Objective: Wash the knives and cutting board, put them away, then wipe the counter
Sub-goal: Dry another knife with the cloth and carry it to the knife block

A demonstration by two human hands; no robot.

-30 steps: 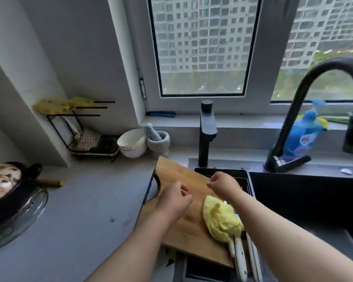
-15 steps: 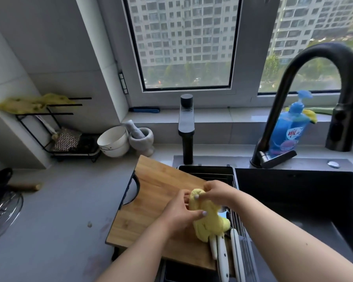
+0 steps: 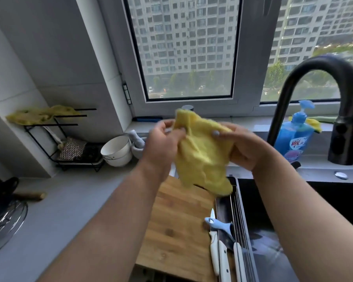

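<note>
A yellow cloth [image 3: 202, 153] hangs spread in the air in front of the window, above the far end of the wooden cutting board [image 3: 177, 226]. My left hand [image 3: 164, 143] pinches its upper left corner and my right hand [image 3: 243, 147] grips its right edge. The board lies across the sink's left rim. On the board's right side lie white-handled knives [image 3: 222, 255] and a light blue peeler [image 3: 218, 224], uncovered. The grey counter [image 3: 69, 204] stretches to the left.
A black sink [image 3: 334, 202] with a tall black faucet [image 3: 314, 82] is on the right, a blue soap bottle [image 3: 296, 135] behind it. A white bowl [image 3: 116, 151], a mortar and a black rack [image 3: 69, 147] with a yellow rag stand at the back left. A pot lid [image 3: 4, 222] sits far left.
Both hands took the yellow cloth off the board and knives and raised it, spreading it between them. The knives and peeler are uncovered. The camera tilted down and right.
</note>
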